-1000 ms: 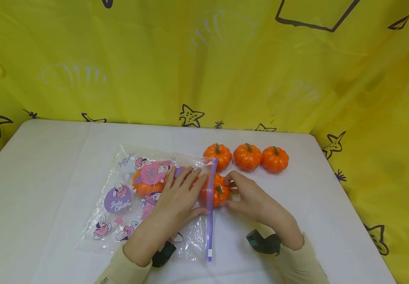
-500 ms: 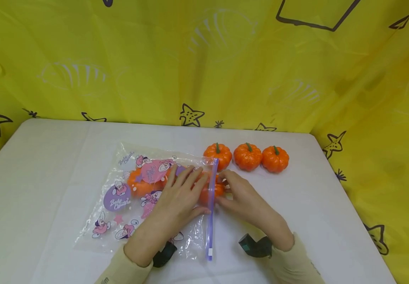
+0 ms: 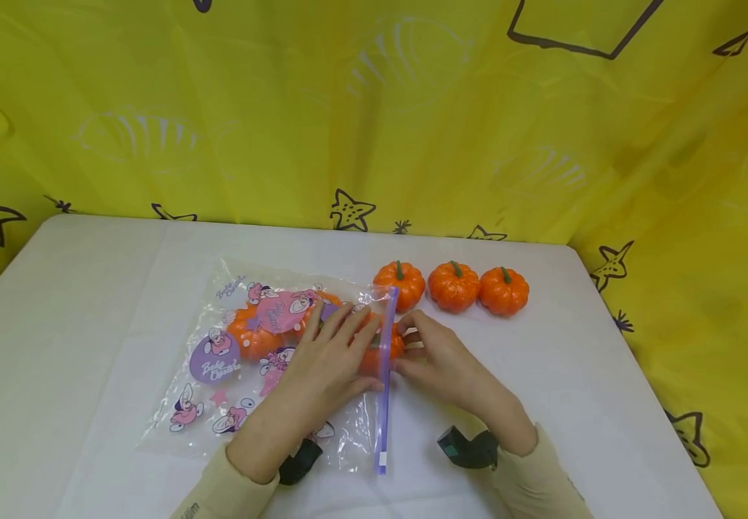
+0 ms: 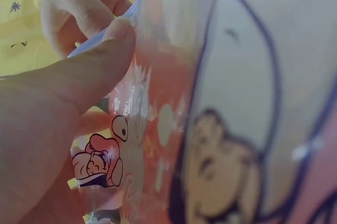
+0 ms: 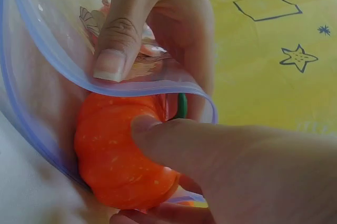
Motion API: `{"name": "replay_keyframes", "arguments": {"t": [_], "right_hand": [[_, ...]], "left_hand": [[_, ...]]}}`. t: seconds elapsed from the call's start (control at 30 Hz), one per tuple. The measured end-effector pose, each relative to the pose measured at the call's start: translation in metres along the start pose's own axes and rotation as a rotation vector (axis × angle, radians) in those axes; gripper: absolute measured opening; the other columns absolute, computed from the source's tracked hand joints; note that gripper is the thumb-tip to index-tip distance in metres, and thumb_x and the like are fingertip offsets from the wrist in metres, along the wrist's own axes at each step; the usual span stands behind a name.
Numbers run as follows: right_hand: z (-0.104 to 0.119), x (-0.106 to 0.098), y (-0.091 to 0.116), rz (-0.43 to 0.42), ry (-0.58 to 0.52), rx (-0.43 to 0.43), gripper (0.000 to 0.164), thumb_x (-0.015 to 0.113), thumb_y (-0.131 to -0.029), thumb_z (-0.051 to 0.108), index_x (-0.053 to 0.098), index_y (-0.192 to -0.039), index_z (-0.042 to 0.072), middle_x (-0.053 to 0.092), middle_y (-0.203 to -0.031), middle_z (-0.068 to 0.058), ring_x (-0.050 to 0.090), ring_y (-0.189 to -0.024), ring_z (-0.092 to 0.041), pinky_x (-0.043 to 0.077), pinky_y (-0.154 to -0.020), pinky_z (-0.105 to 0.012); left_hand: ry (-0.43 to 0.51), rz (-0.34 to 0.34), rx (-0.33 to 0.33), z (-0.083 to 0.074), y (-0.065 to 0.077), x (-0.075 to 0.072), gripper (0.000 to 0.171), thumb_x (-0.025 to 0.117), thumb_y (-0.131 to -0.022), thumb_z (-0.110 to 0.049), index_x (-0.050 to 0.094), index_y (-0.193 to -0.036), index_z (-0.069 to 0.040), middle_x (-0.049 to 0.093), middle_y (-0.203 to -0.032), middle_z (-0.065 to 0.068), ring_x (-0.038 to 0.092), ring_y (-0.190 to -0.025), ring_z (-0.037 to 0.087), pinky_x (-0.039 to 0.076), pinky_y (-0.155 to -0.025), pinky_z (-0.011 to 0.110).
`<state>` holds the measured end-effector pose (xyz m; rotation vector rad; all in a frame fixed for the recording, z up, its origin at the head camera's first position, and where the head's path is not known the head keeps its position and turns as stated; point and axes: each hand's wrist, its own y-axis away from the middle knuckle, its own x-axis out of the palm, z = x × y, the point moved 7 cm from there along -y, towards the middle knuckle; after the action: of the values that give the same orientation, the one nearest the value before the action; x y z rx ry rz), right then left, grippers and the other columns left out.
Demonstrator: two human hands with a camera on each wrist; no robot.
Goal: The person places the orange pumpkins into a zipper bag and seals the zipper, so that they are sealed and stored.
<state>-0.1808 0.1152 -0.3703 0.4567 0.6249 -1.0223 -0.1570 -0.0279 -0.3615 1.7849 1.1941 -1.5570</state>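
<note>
My left hand [image 3: 331, 353] lies over a clear printed zip bag [image 3: 182, 422] and holds it near its mouth. The thumb is at the purple zip edge [image 3: 384, 425], the fingers spread towards the far side. My right hand [image 3: 441, 360] grips a small orange toy pumpkin [image 5: 121, 150] with a green stem, in the bag's mouth. In the right wrist view the upper edge arches over this pumpkin; part of it is hidden by my right thumb [image 5: 174, 140]. More pumpkins [image 3: 250, 342] show through the plastic, partly covered by the print and my left hand.
Three toy pumpkins stand in a row behind the bag mouth: a left one [image 3: 406, 288], a middle one [image 3: 454, 287] and a right one [image 3: 503, 291]. A white cloth covers the table [image 3: 75, 310]. Yellow printed curtains [image 3: 270, 130] hang behind and at the sides.
My right hand has moved left, taking its pumpkin further into the bag. The leftmost pumpkin inside has shifted left. My left hand and the row of three have stayed put.
</note>
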Motion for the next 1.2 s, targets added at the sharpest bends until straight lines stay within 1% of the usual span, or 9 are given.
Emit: {"name": "replay_keyframes", "arguments": {"t": [0.2, 0.37, 0.5, 0.63, 0.77, 0.87, 0.93, 1.07, 1.2], "right_hand": [[-0.001, -0.002, 0.0, -0.012, 0.033, 0.023, 0.038, 0.077, -0.086, 0.01, 0.052, -0.114, 0.007, 0.064, -0.112, -0.008, 0.07, -0.106, -0.026, 0.059, -0.088, -0.036], [0.0, -0.003, 0.0, -0.006, 0.036, 0.031, 0.039, 0.076, -0.086, 0.009, 0.051, -0.117, 0.007, 0.064, -0.115, -0.009, 0.069, -0.107, -0.027, 0.058, -0.09, -0.039], [0.001, -0.002, -0.001, -0.011, 0.021, 0.004, 0.04, 0.077, -0.085, 0.008, 0.053, -0.118, 0.007, 0.065, -0.115, -0.009, 0.069, -0.107, -0.027, 0.058, -0.091, -0.039], [0.004, 0.003, -0.003, -0.024, -0.033, -0.048, 0.034, 0.075, -0.086, 0.005, 0.055, -0.113, 0.004, 0.065, -0.11, -0.01, 0.069, -0.108, -0.028, 0.058, -0.09, -0.035], [0.003, 0.007, -0.004, -0.028, -0.056, -0.048, 0.029, 0.073, -0.088, 0.005, 0.056, -0.111, 0.004, 0.065, -0.109, -0.009, 0.069, -0.109, -0.028, 0.058, -0.09, -0.034], [0.001, 0.006, -0.002, -0.004, -0.048, -0.032, 0.028, 0.072, -0.089, 0.008, 0.059, -0.114, 0.006, 0.065, -0.111, -0.006, 0.068, -0.11, -0.024, 0.057, -0.092, -0.034], [-0.001, 0.002, 0.001, 0.028, -0.035, -0.033, 0.022, 0.071, -0.091, 0.01, 0.062, -0.111, 0.008, 0.066, -0.108, -0.004, 0.068, -0.108, -0.021, 0.058, -0.092, -0.035], [-0.002, 0.0, 0.006, 0.138, -0.024, -0.072, 0.011, 0.069, -0.093, 0.012, 0.068, -0.104, 0.01, 0.067, -0.1, 0.0, 0.066, -0.101, -0.016, 0.058, -0.092, -0.034], [-0.002, 0.006, 0.007, 0.208, 0.003, -0.113, 0.013, 0.067, -0.094, 0.012, 0.069, -0.107, 0.011, 0.068, -0.102, 0.002, 0.065, -0.099, -0.013, 0.057, -0.092, -0.029]], "left_hand": [[0.006, 0.002, -0.012, 0.001, 0.0, 0.001, 0.09, 0.076, -0.076, -0.057, 0.044, -0.15, -0.017, 0.045, -0.154, 0.008, 0.038, -0.145, 0.032, 0.01, -0.123, 0.061], [0.015, 0.007, -0.018, 0.003, 0.0, 0.002, 0.09, 0.077, -0.076, -0.056, 0.043, -0.15, -0.017, 0.045, -0.154, 0.008, 0.038, -0.145, 0.032, 0.01, -0.123, 0.061], [0.003, 0.007, -0.004, 0.001, 0.0, 0.001, 0.088, 0.077, -0.077, -0.056, 0.045, -0.149, -0.016, 0.047, -0.153, 0.007, 0.038, -0.145, 0.032, 0.011, -0.123, 0.062], [-0.03, 0.002, 0.015, -0.002, 0.0, 0.0, 0.088, 0.077, -0.076, -0.056, 0.047, -0.148, -0.014, 0.048, -0.152, 0.007, 0.037, -0.145, 0.033, 0.009, -0.122, 0.063], [-0.067, -0.008, 0.02, -0.003, 0.0, 0.0, 0.088, 0.077, -0.075, -0.058, 0.048, -0.147, -0.015, 0.049, -0.151, 0.006, 0.037, -0.145, 0.032, 0.007, -0.123, 0.062], [-0.075, -0.009, 0.022, -0.003, -0.001, 0.0, 0.088, 0.077, -0.075, -0.058, 0.048, -0.147, -0.016, 0.049, -0.151, 0.006, 0.037, -0.145, 0.032, 0.007, -0.123, 0.062], [-0.071, 0.002, 0.018, -0.002, -0.001, 0.001, 0.088, 0.076, -0.076, -0.058, 0.047, -0.148, -0.016, 0.048, -0.153, 0.006, 0.037, -0.146, 0.031, 0.007, -0.123, 0.061], [-0.066, 0.023, 0.011, -0.002, -0.001, 0.003, 0.088, 0.076, -0.077, -0.057, 0.045, -0.149, -0.017, 0.046, -0.154, 0.006, 0.035, -0.147, 0.031, 0.006, -0.123, 0.061], [-0.061, 0.027, 0.009, -0.001, -0.001, 0.003, 0.089, 0.076, -0.077, -0.058, 0.044, -0.15, -0.017, 0.045, -0.155, 0.006, 0.035, -0.147, 0.031, 0.005, -0.124, 0.06]]}}
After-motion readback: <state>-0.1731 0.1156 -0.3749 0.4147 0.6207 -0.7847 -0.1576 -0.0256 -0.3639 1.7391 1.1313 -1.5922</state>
